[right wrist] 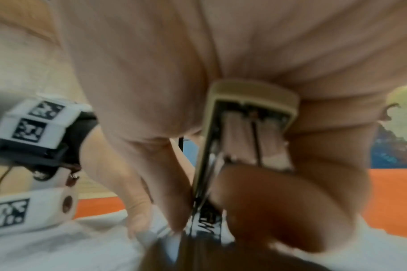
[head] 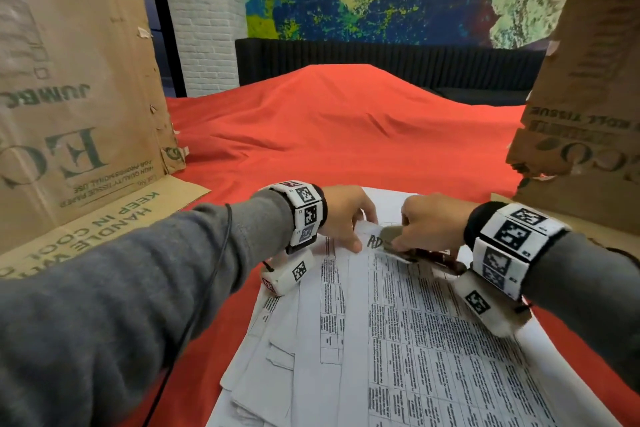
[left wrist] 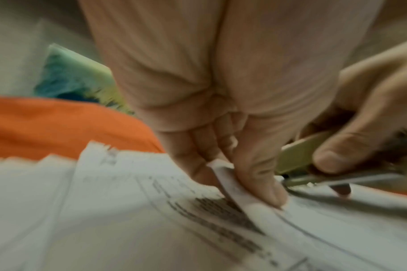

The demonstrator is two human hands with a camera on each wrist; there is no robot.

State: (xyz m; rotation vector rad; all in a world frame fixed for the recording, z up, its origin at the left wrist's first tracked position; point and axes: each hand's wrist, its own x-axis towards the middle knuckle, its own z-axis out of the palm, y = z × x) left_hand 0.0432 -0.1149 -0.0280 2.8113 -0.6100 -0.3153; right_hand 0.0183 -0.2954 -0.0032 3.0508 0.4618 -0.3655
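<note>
A loose stack of printed papers (head: pixel 398 322) lies on the red cloth (head: pixel 329 135) in front of me. My left hand (head: pixel 364 232) pinches the lifted top corner of the papers (left wrist: pixel 223 174) between thumb and fingers. My right hand (head: pixel 408 232) grips a beige stapler (head: pixel 389 234) whose metal nose meets that same corner. The left wrist view shows the stapler (left wrist: pixel 297 155) just right of my left thumb (left wrist: pixel 262 183). In the right wrist view my right hand (right wrist: pixel 212 210) wraps the stapler (right wrist: pixel 249 95), seen from behind, and its mouth is hidden.
A tall cardboard box (head: pixel 69 97) stands at the left with its flap lying on the cloth. Another cardboard box (head: pixel 588 97) stands at the right, close to my right wrist. A dark bench (head: pixel 381 59) and a painted wall lie beyond the cloth.
</note>
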